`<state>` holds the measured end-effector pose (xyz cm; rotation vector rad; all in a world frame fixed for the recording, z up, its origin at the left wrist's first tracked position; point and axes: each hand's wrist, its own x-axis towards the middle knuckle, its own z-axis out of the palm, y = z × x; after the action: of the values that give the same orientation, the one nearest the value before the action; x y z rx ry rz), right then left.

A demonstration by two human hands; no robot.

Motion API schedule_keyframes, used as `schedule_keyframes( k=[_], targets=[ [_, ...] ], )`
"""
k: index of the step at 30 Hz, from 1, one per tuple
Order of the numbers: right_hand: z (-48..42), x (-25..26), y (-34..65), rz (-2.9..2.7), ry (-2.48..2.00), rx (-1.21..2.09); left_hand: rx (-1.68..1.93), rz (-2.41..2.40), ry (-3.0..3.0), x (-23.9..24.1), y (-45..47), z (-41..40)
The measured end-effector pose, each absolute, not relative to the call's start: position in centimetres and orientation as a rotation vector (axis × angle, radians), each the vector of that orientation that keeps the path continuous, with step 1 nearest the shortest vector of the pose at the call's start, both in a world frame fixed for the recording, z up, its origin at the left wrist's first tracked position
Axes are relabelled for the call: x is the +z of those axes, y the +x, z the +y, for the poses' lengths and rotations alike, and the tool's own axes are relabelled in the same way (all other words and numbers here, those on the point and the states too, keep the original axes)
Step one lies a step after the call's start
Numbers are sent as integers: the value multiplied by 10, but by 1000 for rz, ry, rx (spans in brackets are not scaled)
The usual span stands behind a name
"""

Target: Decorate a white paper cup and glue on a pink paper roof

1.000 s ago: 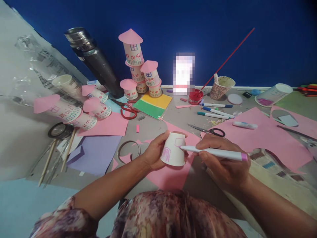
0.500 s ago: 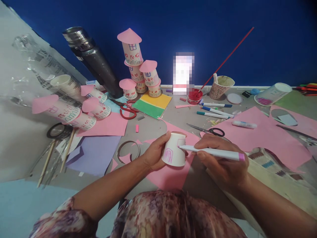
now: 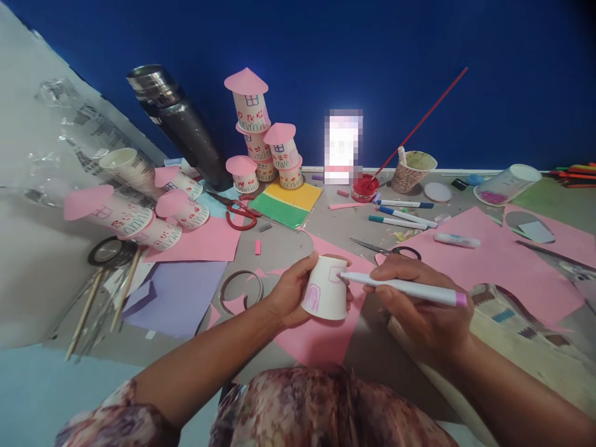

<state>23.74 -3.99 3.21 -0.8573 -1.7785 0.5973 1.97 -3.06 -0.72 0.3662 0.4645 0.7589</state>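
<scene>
Marker [image 3: 419, 290] touching cup [image 3: 326, 288], paper [image 3: 316, 344] edge beneath, little room before scissors [image 3: 380, 249]

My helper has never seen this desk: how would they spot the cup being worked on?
From the blue wall, come down the grey table to the pink sheet nearest the person. Above it, the left hand holds a white paper cup, narrow end up. Unlike the pink-roofed cups, it is roofless, and it alone is held.

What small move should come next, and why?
Perhaps draw a crossbar inside the squarish outline on the paper cup: the marker in the right hand points there, no bars show, and the window on the tallest paper-cup tower has them.
</scene>
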Motion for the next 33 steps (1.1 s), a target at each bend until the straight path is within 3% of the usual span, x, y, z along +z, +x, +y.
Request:
schedule_keyframes(
  k=[16,33],
  targets=[
    [-39,35,233,-1826,-766,477,778,498,325,-7,23,-32],
    [-42,37,235,-1723,-902,621,738,456,400,-6,20,-31]
  ],
)
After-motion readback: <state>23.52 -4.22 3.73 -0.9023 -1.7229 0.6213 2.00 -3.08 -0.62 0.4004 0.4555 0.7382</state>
